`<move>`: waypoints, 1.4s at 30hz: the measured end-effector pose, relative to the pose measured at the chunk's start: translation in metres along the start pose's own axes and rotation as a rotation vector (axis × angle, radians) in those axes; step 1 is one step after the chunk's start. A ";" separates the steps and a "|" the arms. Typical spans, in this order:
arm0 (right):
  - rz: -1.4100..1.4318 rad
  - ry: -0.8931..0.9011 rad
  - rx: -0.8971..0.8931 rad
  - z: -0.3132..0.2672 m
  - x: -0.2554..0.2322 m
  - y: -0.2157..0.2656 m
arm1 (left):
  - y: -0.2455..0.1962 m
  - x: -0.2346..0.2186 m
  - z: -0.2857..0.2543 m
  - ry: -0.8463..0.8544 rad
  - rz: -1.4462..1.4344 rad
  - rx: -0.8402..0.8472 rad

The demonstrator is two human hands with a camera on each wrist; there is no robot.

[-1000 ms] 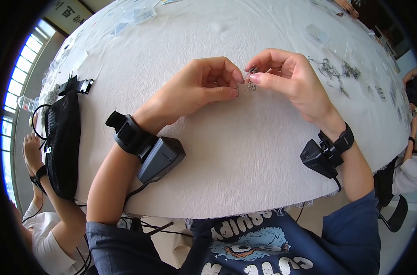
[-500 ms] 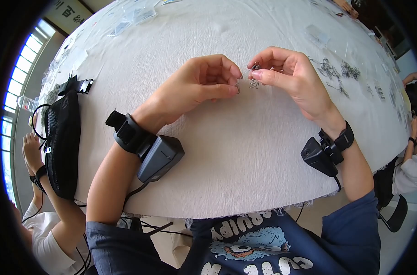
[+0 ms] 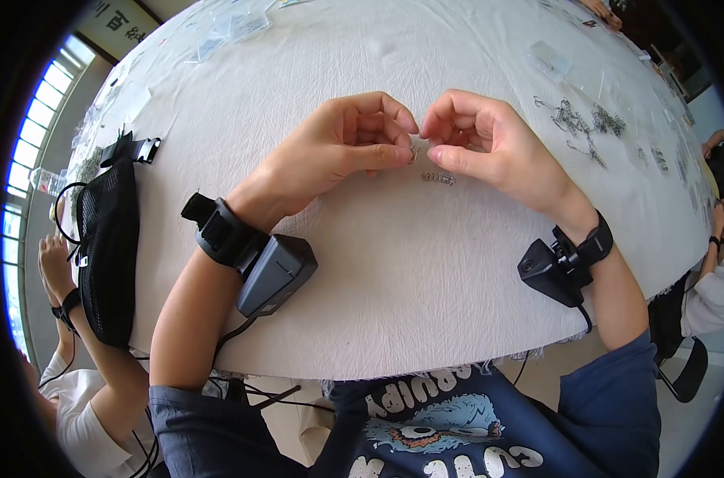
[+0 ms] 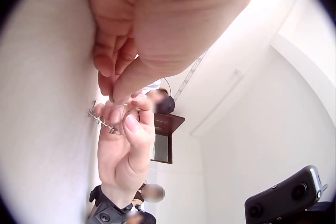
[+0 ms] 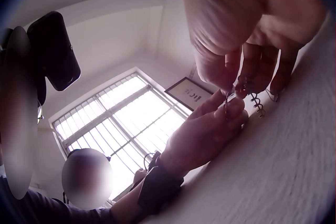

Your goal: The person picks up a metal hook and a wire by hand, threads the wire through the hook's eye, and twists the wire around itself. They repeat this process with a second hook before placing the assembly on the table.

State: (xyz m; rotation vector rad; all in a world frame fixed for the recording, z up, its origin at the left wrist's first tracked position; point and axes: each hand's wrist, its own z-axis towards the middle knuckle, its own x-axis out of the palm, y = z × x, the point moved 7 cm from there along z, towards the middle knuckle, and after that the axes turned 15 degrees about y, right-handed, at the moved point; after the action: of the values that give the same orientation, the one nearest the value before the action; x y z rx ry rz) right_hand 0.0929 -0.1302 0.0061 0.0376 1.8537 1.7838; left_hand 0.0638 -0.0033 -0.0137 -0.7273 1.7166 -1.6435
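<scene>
In the head view, my left hand pinches a small bent metal wire piece between thumb and fingertips. My right hand faces it, its fingertips close to the left ones, with a gap between its thumb and index finger. On the white cloth just below the hands lies a small coiled metal piece, spiral like a spring. The right wrist view shows this coil on the cloth by the fingers. In the left wrist view it appears beside the right hand at the cloth.
Tangled metal pieces lie on the tablecloth to the right, near a clear plastic box. A black mesh bag lies at the left edge. Clear plastic bags are at the back. Other people sit at both sides.
The coiled metal piece, held in the right fingers before, now lies on the cloth below them. The right hand has moved slightly left, toward the left hand, and its fingers have parted.
</scene>
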 end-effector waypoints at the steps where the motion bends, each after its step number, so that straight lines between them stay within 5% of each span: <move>1: -0.018 0.006 -0.021 0.000 0.001 0.001 | 0.000 0.000 0.000 0.003 -0.007 0.005; 18: -0.248 -0.039 -0.045 0.001 0.002 0.008 | 0.000 -0.001 -0.001 -0.008 -0.046 0.004; 42: -0.199 -0.052 -0.008 0.000 -0.001 0.003 | -0.002 0.002 -0.001 0.004 -0.007 -0.023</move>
State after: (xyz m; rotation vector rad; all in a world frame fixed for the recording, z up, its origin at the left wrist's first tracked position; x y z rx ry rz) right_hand 0.0928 -0.1299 0.0089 -0.0998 1.7484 1.6383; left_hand 0.0619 -0.0042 -0.0116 -0.7420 1.7401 -1.6342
